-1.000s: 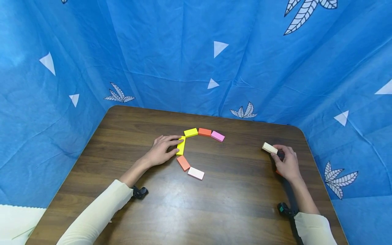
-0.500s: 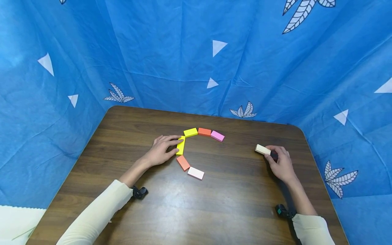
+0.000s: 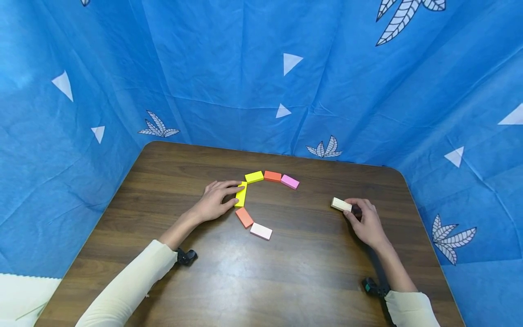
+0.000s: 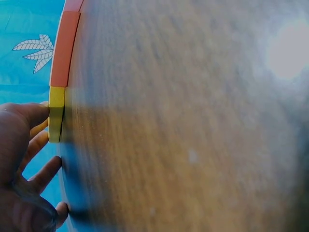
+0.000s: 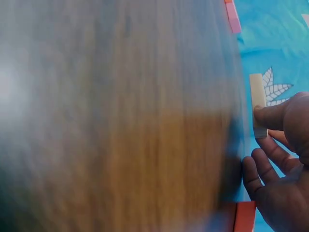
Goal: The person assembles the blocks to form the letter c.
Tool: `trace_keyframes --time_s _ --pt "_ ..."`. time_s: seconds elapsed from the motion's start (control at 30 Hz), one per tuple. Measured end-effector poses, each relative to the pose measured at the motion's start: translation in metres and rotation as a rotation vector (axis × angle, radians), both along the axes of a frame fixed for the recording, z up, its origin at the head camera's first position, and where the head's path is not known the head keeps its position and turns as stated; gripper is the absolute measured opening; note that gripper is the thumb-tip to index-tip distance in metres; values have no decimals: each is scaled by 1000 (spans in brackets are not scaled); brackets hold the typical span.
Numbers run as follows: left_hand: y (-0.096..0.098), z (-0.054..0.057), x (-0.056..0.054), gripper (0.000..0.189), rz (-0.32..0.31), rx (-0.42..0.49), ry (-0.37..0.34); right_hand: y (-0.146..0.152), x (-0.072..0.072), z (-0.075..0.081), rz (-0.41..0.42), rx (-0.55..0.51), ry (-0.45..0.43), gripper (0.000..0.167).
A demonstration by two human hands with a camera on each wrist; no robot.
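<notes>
My left hand (image 3: 217, 200) lies with relaxed fingers on a yellow block (image 3: 242, 195), its thumb and fingertips touching it. That block belongs to a curve of flat blocks on the table: another yellow block (image 3: 254, 177), a red-orange block (image 3: 272, 176), a pink block (image 3: 290, 182), a salmon block (image 3: 244, 218) and a pale pink block (image 3: 261, 231). Farther right, my right hand (image 3: 367, 222) pinches a cream block (image 3: 341, 204) by one end, between thumb and finger. In the right wrist view this block (image 5: 258, 94) appears raised above the table.
An orange-red block (image 5: 245, 216) shows beside the right hand in the right wrist view; the head view hides it. Blue patterned cloth (image 3: 261, 91) hangs behind and at both sides of the brown wooden table (image 3: 261, 290). A dark camera sits at each wrist.
My right hand has carried the cream block leftward, toward the curve, and slightly nearer the body. The left hand and the blocks in the curve have stayed in place.
</notes>
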State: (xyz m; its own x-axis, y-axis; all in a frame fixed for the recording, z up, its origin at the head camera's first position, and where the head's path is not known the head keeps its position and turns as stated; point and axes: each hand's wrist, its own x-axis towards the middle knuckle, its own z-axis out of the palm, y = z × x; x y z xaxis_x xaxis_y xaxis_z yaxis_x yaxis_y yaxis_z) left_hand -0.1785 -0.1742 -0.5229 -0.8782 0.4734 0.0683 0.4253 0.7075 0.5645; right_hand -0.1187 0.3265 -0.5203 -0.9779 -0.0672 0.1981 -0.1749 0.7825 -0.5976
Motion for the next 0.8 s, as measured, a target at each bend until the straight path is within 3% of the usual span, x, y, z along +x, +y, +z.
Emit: trace_keyframes --time_s 0.8 --pt "1 1 1 48 5 9 17 -38 8 -4 164 40 -36 29"
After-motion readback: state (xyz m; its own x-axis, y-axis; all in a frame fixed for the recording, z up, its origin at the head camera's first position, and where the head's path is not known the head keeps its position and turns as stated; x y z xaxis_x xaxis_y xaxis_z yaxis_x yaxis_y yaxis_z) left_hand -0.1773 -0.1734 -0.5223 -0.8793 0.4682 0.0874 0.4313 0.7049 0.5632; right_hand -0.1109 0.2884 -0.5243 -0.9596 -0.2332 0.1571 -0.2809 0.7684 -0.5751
